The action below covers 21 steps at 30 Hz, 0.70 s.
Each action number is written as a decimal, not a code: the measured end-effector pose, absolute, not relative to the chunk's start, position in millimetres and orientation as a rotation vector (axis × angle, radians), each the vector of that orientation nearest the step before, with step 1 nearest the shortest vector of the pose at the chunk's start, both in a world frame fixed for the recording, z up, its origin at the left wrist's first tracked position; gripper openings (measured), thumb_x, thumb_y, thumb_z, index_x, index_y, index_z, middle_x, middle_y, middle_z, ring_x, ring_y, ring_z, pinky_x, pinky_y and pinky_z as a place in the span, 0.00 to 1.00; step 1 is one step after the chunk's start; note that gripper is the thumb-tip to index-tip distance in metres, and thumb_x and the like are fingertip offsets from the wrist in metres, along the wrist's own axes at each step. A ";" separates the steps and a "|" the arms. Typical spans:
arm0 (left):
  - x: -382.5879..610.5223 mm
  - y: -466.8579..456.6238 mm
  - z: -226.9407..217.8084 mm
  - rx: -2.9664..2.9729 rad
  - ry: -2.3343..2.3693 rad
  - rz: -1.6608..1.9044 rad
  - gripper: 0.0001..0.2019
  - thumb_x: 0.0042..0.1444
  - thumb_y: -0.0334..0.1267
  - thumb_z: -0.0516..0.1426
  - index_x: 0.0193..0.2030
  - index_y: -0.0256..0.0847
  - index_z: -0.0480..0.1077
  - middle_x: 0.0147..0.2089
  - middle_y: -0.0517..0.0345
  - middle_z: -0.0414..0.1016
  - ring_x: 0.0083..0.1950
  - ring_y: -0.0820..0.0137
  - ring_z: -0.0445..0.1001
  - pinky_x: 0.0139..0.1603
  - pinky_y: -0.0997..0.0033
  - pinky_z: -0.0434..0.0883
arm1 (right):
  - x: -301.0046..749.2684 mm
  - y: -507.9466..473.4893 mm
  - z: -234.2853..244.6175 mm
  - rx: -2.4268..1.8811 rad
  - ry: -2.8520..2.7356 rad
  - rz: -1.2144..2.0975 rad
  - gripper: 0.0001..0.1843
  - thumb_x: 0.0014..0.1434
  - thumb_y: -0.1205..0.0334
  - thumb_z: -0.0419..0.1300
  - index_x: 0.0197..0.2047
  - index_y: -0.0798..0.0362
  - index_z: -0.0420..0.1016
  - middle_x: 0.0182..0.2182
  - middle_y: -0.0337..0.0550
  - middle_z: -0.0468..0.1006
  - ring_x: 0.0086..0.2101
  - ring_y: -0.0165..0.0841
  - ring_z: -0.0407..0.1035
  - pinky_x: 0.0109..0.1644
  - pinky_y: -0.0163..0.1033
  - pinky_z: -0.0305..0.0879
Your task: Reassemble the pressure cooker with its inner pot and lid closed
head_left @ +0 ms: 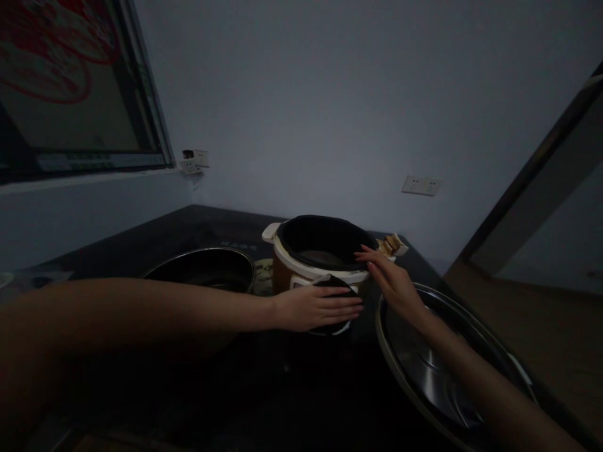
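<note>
An open electric pressure cooker (301,267) with a white rim and dark inner pot stands on the dark countertop (155,235). My left hand (318,307) lies flat, fingers stretched out, over the cooker's dark front panel. My right hand (389,276) reaches to the cooker's right rim, fingers extended and touching it. Neither hand holds anything.
A steel bowl (207,269) sits left of the cooker. A large round metal lid (438,370) lies at the right under my forearm. Wall sockets (421,185) and a window (70,94) are behind. The room is dim.
</note>
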<state>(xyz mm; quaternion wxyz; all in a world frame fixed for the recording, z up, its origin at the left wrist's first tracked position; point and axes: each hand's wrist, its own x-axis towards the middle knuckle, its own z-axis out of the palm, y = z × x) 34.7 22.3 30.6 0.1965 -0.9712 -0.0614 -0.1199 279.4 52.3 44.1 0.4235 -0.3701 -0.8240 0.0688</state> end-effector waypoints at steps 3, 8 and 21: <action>49.5 26.0 -1.0 -2.718 -0.107 -0.375 0.30 0.57 0.23 0.40 0.62 0.43 0.68 0.65 0.61 0.68 0.71 0.78 0.53 0.71 0.73 0.55 | 279.4 50.9 45.2 -0.930 -2.071 0.154 0.13 0.68 0.58 0.48 0.48 0.47 0.71 0.52 0.47 0.78 0.62 0.40 0.62 0.66 0.57 0.55; 48.7 32.4 -47.2 -2.952 -0.016 -0.694 0.37 0.42 0.24 0.46 0.57 0.61 0.71 0.58 0.71 0.74 0.67 0.79 0.63 0.62 0.70 0.69 | 281.0 50.1 46.3 -0.915 -2.098 0.144 0.13 0.67 0.59 0.48 0.50 0.48 0.70 0.53 0.48 0.77 0.62 0.39 0.61 0.67 0.56 0.54; -7.7 22.8 -55.3 -3.182 -0.811 -0.046 0.29 0.40 0.23 0.49 0.37 0.64 0.77 0.50 0.73 0.79 0.57 0.73 0.75 0.59 0.61 0.72 | 283.3 50.4 44.9 -0.886 -2.106 0.166 0.14 0.67 0.59 0.48 0.51 0.47 0.70 0.55 0.47 0.76 0.63 0.39 0.60 0.67 0.57 0.54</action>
